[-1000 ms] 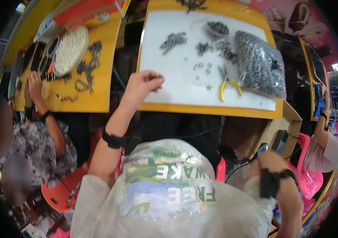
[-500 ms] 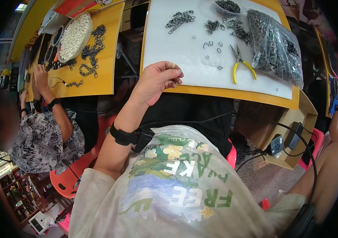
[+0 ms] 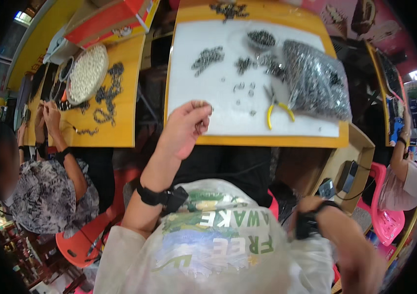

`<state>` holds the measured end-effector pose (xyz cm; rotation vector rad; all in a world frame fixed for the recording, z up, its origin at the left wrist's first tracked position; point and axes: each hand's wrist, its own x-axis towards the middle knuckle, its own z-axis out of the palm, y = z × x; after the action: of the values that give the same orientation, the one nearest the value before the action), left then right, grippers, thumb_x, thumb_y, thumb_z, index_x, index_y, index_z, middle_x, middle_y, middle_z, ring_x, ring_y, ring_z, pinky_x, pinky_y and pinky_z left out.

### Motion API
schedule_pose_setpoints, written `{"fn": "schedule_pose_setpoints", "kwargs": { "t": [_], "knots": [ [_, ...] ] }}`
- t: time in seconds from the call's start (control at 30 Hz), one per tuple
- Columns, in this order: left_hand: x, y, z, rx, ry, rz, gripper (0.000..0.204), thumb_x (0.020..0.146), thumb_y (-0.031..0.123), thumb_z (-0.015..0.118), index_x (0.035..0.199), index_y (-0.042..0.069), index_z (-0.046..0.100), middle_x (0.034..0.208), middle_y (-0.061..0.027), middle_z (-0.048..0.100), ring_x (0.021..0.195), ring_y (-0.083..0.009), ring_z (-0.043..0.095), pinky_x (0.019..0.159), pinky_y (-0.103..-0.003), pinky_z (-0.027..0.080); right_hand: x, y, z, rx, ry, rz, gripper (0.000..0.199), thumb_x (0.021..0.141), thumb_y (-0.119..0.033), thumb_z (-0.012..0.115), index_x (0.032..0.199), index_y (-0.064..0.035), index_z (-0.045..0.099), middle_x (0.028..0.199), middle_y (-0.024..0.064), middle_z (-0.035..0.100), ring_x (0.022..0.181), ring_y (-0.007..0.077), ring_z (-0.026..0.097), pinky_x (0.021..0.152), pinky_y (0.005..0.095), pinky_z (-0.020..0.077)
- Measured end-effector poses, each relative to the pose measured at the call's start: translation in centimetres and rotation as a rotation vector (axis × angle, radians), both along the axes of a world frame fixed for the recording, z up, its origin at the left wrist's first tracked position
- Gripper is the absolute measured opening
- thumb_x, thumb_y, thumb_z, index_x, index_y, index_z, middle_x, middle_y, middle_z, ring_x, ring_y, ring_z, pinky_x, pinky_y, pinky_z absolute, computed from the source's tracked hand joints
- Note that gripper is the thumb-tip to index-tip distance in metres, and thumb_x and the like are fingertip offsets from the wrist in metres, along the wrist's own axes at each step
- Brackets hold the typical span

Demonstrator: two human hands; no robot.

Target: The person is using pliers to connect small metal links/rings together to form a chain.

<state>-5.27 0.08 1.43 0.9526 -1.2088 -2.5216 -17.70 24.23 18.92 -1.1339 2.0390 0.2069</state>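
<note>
While raised over the white work mat's [image 3: 218,105] near edge, left hand [image 3: 185,128] fingers [image 3: 199,116] curled, pinching small grey metal ring [image 3: 203,104] at fingertips.

Small dark metal ring [image 3: 201,126], pinched at white mat's [image 3: 218,93] near edge.

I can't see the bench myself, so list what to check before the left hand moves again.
1. Left hand at the near edge of the white mat: ok.
2. Small metal piece pinched in its fingers: cannot tell, too small.
3. Yellow-handled pliers lying free on the mat: ok.
4. Right hand near the work: not ok, low by the lap.
5. Bag of metal parts resting on the table: ok.
</note>
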Motion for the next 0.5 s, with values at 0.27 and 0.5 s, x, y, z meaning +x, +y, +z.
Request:
{"fn": "schedule_pose_setpoints", "kwargs": {
  "t": [0.27, 0.5],
  "knots": [
    [-1.0, 1.8, 2.1, 0.146, 0.196, 0.034, 0.009, 0.089, 0.008, 0.063, 0.098, 0.008, 0.059, 0.084, 0.0016, 0.061, 0.071, -0.0079, 0.058, 0.060, -0.021, 0.044, 1.5, -9.8, -13.9, -1.410, -0.444, -0.660, 0.018, 0.082, -0.004, 0.070, 0.100, 0.0003, 0.068, 0.087, 0.0083, 0.068, 0.077, 0.0138, 0.065, 0.068, 0.0247, 0.0497],
    [-1.8, 0.9, 1.0, 0.190, 0.221, 0.052, 0.006, 0.089, 0.009, 0.065, 0.095, 0.008, 0.063, 0.077, 0.0017, 0.061, 0.068, -0.0083, 0.057, 0.058, -0.020, 0.043, 1.4, -11.6, -15.8, -1.360, -0.485, -0.775, 0.012, 0.085, -0.004, 0.067, 0.096, 0.0028, 0.065, 0.086, 0.0090, 0.068, 0.077, 0.0131, 0.065, 0.069, 0.0257, 0.0506]
  ]
}}
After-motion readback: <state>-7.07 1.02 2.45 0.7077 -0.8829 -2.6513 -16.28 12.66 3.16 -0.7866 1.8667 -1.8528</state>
